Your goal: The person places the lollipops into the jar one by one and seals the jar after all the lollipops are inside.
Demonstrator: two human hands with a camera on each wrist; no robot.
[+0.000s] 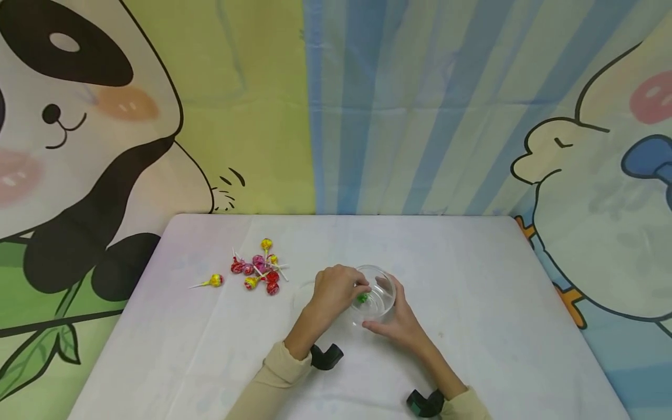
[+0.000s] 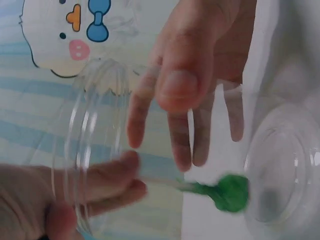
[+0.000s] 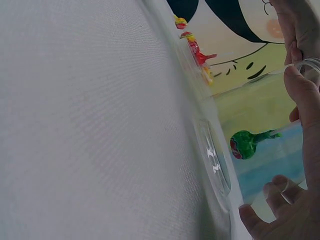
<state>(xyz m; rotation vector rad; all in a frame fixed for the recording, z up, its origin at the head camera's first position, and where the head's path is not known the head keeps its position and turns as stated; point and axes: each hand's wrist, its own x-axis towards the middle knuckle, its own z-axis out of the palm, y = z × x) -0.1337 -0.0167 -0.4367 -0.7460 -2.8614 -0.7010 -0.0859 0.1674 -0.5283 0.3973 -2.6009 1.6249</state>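
A clear jar [image 1: 379, 309] stands mouth up on the white table, and my right hand [image 1: 401, 324] grips its side. Inside it, my left hand [image 1: 336, 289] reaches past the rim with the fingertips pinching the stick of a green lollipop [image 2: 232, 193]. The green candy hangs head down close to the jar's base, as the right wrist view also shows with the lollipop [image 3: 244, 145] seen through the clear wall. Left of the hands lies a loose pile of red, pink and yellow lollipops [image 1: 261, 265].
One yellow lollipop [image 1: 216, 280] lies apart, left of the pile. A faint clear round outline [image 1: 301, 296] shows on the table [image 1: 210, 350] beside the left hand. A printed cloth [image 1: 399, 116] hangs behind the table's far edge.
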